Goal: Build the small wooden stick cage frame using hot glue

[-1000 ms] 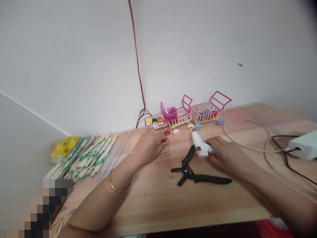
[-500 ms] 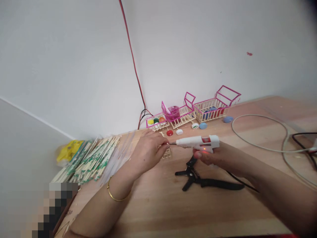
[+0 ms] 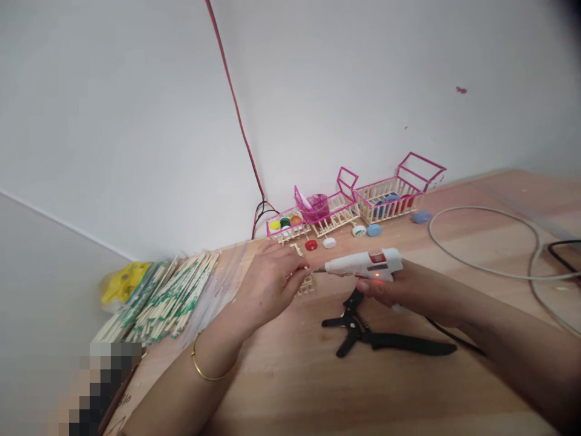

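Note:
My right hand (image 3: pixel 394 287) is wrapped round the handle of a white glue gun (image 3: pixel 361 264), whose small light glows orange. Its metal nozzle points left and reaches close to the fingertips of my left hand (image 3: pixel 278 275). The thumb and fingers of that left hand are pinched together on something too small to make out. Partly hidden behind them, a pale wooden stick lattice (image 3: pixel 306 286) lies on the table. Just below the glue gun rest black-handled cutting pliers (image 3: pixel 354 327), their handles spread.
Pink-rimmed stick carts (image 3: pixel 385 200) with bottle-cap wheels line the wall, one holding a pink cup (image 3: pixel 318 208). Bundled wrapped chopsticks (image 3: pixel 177 297) and a yellow bag (image 3: pixel 122 284) lie left. A pale cable (image 3: pixel 476 272) loops at right.
The view has shifted slightly. The glue gun's nozzle is still close to my left fingertips, and both hands keep nearly the same pose.

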A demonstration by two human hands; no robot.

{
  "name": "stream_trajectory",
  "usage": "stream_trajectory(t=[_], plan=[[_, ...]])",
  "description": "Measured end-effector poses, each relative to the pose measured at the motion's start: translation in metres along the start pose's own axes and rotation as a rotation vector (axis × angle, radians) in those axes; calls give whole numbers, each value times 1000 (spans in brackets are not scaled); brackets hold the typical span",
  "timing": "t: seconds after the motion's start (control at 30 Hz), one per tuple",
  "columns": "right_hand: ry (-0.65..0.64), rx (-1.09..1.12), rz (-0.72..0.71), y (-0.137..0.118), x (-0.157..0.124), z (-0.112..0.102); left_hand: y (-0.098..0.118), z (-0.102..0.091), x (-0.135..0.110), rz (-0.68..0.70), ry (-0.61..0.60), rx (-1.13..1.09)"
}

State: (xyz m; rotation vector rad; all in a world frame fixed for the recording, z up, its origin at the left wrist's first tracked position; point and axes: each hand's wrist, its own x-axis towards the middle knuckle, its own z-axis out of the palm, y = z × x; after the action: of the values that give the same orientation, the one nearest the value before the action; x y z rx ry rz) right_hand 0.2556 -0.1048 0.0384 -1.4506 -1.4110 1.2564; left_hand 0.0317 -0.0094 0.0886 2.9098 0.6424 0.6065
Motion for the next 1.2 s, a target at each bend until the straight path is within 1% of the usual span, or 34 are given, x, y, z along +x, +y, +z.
stream_trajectory(t=[0.23,0.43,0.7,0.9,1.07,1.2], plan=[[-1,-62,-26,-2,2,0,-1,0,0,14,-5,12],[5,-16,-72,-1,4,2,-2,-1,-1,14,-15,7],[23,-34,-46,1,6,3,-2,-1,-2,17,-28,18],[59,-79,-79,5,5,3,-2,-1,-2,13,-26,35],[63,-61,-53,5,6,4,-2,-1,-2,19,-29,36],[63,-72,-80,7,7,4,-2,-2,-1,16,-27,35]])
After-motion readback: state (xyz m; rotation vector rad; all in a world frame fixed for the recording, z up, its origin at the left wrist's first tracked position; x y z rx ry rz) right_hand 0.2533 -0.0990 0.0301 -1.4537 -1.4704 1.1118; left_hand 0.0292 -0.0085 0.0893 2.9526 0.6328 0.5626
